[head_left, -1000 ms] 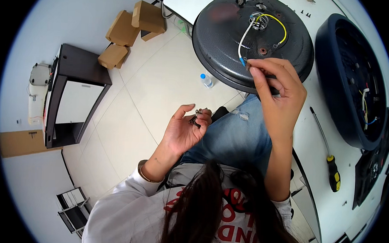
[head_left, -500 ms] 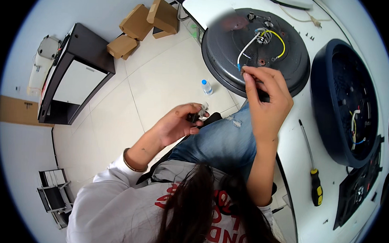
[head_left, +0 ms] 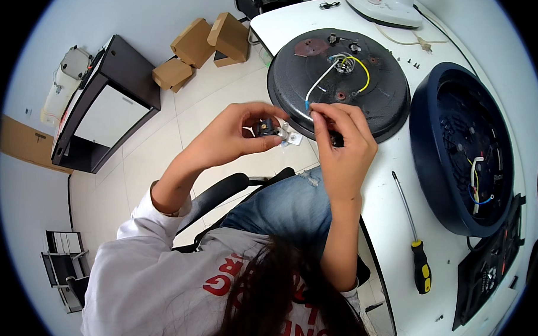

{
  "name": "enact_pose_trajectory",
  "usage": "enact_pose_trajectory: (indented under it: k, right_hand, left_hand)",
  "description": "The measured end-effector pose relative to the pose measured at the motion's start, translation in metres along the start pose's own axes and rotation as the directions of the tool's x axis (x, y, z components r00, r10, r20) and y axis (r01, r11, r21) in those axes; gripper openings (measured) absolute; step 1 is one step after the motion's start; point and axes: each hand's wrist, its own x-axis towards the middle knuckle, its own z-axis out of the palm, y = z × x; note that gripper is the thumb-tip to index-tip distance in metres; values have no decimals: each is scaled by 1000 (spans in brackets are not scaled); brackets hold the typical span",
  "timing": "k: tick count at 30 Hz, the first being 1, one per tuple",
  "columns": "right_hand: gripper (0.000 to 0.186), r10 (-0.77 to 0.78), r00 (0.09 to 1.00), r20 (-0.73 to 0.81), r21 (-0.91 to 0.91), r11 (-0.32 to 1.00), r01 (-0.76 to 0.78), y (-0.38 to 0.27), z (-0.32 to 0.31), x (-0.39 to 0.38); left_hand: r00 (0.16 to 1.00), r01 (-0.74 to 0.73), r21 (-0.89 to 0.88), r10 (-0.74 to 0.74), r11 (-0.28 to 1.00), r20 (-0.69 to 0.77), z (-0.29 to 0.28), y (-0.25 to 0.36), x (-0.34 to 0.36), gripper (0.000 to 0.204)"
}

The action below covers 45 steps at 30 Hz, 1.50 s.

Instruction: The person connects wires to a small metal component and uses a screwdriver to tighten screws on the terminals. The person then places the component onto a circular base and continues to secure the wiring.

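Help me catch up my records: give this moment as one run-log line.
left hand: holding small black-and-metal part | right hand: pinching white wire at its blue-sleeved end | dark round base: on table | screwdriver: on table

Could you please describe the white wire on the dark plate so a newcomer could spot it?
On the white table, find the dark round plate left of the blue round housing. From the metal coil near the plate's centre, the white wire runs down to the right hand; its colour and blue end sleeve set it apart from the yellow wire curving rightward.
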Motion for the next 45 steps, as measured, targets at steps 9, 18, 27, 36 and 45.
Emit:
enact_pose_trajectory:
  k: [9,18,27,36,45]
  right_hand:
    - [11,95,995,43,78,992,-98,-4,-6,1]
    - [12,110,993,52,110,987,-115,-1,-5,3]
    - [11,124,989,76,80,988,-130,-4,-7,2]
    - [16,85,989,124,93,991,-97,-3,-6,4]
    - [12,127,991,35,134,982,-131,-2,-2,6]
  left_hand:
    - [956,-189,-52,195,981,220,-12,14,33,26]
    - [880,-205,-322,318,924,352,-17,-1,54,31]
    - [881,-166,-451,338,877,332,-16,-7,61,34]
    - [827,-216,-600,471,771,307,-13,-27,69,27]
    - [807,30,-806,461,591,368,-4,-24,61,47]
